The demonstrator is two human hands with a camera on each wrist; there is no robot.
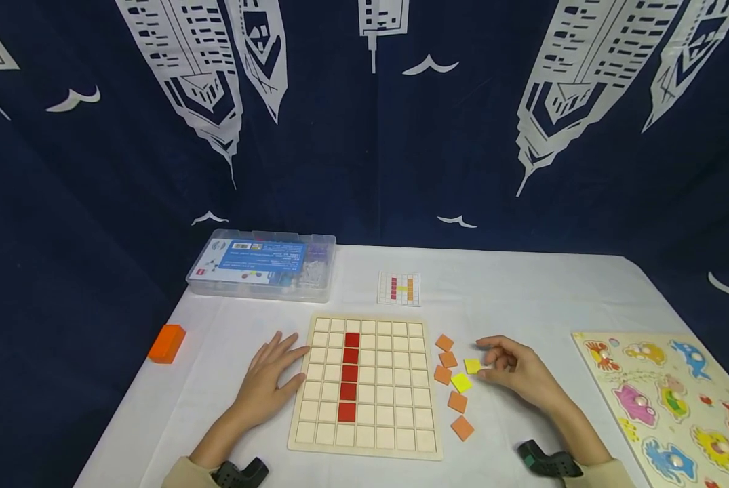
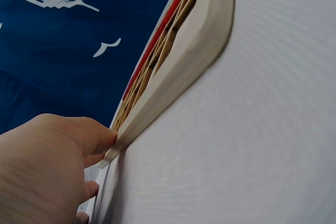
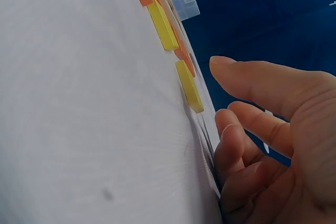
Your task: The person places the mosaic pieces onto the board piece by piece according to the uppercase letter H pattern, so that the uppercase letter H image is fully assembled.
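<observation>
A wooden grid board (image 1: 395,393) lies on the white table, with several red square tiles (image 1: 348,373) set in one column. My left hand (image 1: 272,379) rests by its left edge, fingers extended; in the left wrist view the thumb of that hand (image 2: 58,156) touches the board's rim (image 2: 157,87). To the right of the board, my right hand (image 1: 519,373) hovers with thumb and forefinger apart around the nearer yellow tile (image 1: 473,366). The right wrist view shows nothing in that hand (image 3: 278,140). A second yellow tile (image 1: 461,382) and several orange tiles (image 1: 458,402) lie alongside.
Behind the board is a small pattern card (image 1: 399,289) with coloured squares. A clear plastic case (image 1: 260,264) stands at the back left, an orange block (image 1: 167,343) at the left edge. An animal puzzle board (image 1: 645,369) lies at the right. Dark blue printed cloth (image 1: 370,176) hangs behind.
</observation>
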